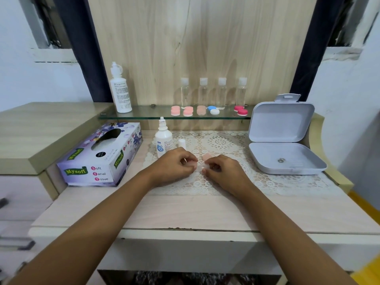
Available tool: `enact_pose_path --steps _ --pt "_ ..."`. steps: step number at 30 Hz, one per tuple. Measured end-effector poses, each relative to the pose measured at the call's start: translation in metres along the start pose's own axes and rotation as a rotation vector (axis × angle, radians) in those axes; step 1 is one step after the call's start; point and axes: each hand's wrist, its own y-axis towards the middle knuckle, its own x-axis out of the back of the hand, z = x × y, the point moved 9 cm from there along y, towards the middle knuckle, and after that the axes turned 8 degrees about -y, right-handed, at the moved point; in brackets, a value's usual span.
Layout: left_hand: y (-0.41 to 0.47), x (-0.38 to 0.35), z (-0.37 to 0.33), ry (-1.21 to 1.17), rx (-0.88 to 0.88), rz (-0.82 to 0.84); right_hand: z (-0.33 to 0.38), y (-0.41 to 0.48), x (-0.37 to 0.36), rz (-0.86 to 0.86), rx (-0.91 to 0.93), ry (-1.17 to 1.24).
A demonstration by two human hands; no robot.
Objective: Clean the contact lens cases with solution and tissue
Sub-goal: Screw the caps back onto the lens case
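Both hands meet over a pale contact lens case (200, 166) lying on the lace mat (267, 177). My left hand (174, 165) pinches a pink cap at the case's left end. My right hand (224, 170) holds the case's right end with curled fingers. A loose pink cap (207, 156) lies just behind the case. The small solution bottle (163, 139) stands uncapped behind my left hand, its white cap (182, 143) beside it. The tissue box (102, 156) sits to the left.
A glass shelf (144, 114) carries a tall white bottle (120, 91), several clear bottles (222, 93) and several coloured lens cases (188, 111). An open grey plastic box (285, 145) stands at the right. A raised wooden ledge (41, 132) lies at the left.
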Motion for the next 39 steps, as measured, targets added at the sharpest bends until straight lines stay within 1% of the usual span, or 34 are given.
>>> enact_pose_path --steps 6,12,17,21,25,28,30,34,39 --pt "-0.008 -0.004 0.004 -0.069 -0.016 -0.087 -0.001 0.0 -0.001 -0.001 -0.002 0.015" --pt "-0.012 -0.006 0.002 -0.151 -0.009 -0.084 -0.002 0.001 -0.002 0.001 0.001 0.008" --pt "-0.012 -0.002 0.006 -0.045 0.002 -0.145 -0.003 0.002 -0.003 -0.002 0.005 -0.003" --pt "-0.012 -0.004 0.005 -0.039 -0.034 -0.123 -0.003 0.002 -0.003 -0.002 0.007 0.009" --pt "-0.013 -0.005 0.009 -0.087 0.015 -0.128 -0.002 0.002 -0.002 -0.005 0.015 0.003" --pt "-0.012 -0.001 0.012 -0.045 0.047 -0.169 -0.002 0.002 -0.002 -0.004 0.019 -0.01" --pt "-0.011 -0.001 0.01 -0.026 0.027 -0.153 -0.002 0.002 -0.001 -0.007 0.023 -0.012" --pt "-0.01 -0.008 0.005 0.008 -0.047 -0.067 0.0 0.001 -0.001 -0.011 0.037 -0.024" --pt "-0.011 -0.007 0.008 0.002 -0.008 -0.098 0.0 0.001 -0.001 -0.009 0.043 -0.037"
